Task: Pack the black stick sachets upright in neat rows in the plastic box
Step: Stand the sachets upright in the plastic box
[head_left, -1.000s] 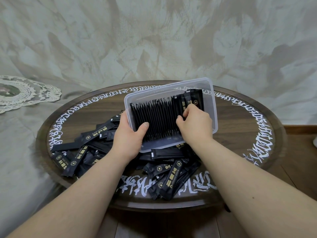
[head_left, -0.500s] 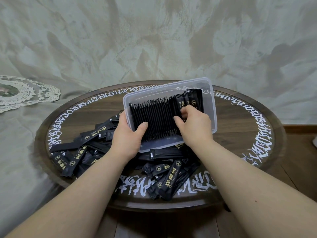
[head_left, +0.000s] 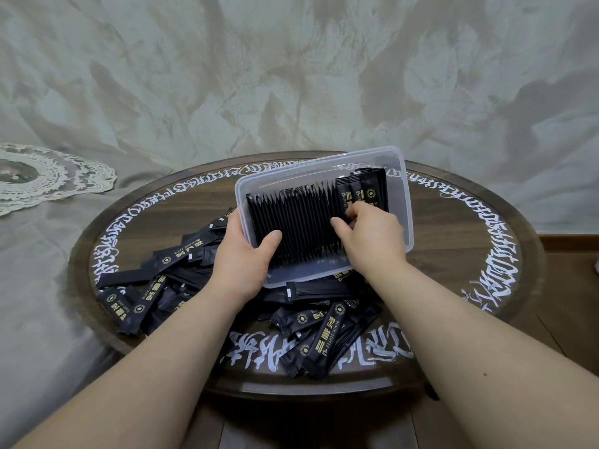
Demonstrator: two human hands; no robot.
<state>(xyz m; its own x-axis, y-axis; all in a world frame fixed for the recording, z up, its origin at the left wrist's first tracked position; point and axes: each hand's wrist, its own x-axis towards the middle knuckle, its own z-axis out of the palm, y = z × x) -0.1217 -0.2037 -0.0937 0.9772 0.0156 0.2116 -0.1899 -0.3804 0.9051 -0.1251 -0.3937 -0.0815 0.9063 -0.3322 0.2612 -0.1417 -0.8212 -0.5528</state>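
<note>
Round table (head_left: 453, 254); one plastic box (head_left: 324, 163) gripped by left hand (head_left: 241, 257); right hand (head_left: 372, 234) pinching sachets (head_left: 359, 192).

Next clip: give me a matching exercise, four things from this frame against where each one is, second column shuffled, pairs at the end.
Things:
1. left hand
2. right hand
3. loose sachets
4. lace doily

Places:
A. heaped on the round table
B. on the cloth, far left
C. gripping the plastic box at its left end
D. inside the box, at the right end of the packed row

Pairs: 1-C, 2-D, 3-A, 4-B
</note>
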